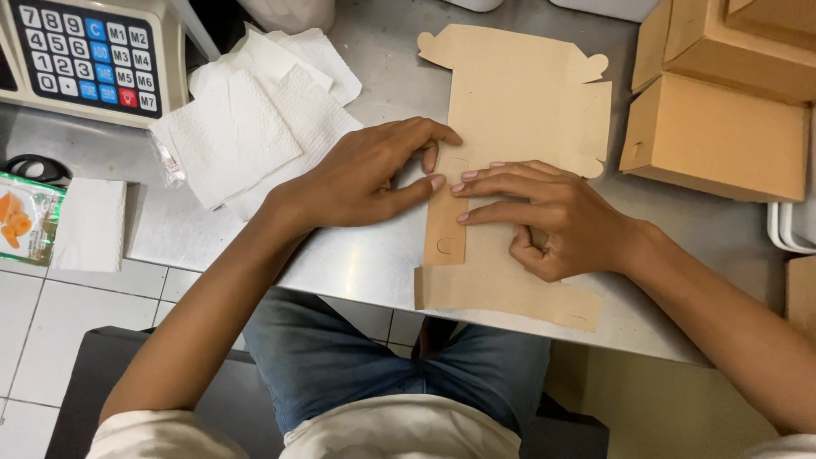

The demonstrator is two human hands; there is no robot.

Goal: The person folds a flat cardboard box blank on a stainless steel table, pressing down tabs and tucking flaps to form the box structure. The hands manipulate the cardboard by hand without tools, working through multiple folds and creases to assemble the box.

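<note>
Left hand (374, 174) and right hand (544, 212) pressing flat cardboard blank (518, 102) – grasping nothing, blank's middle hidden, steel table (374, 263).

The flat carton blank (518, 110) lay on the worktop (374, 255); napkins (255, 127) lay left of it, folded boxes (722, 127) right, a scale (89, 55) beyond the napkins.

A flat, unfolded brown cardboard box blank (518, 110) lies on the steel table (357, 255), its lower flap overhanging the near edge. At the right edge, folded brown cardboard boxes (722, 127) stand stacked together. At the left edge lies a small green packet (25, 217) with an orange picture. Top left, a weighing scale's keypad (89, 53) shows white, blue and one red key on a black panel. A clear plastic wrapper (167, 161) lies just beside the white napkins.
</note>
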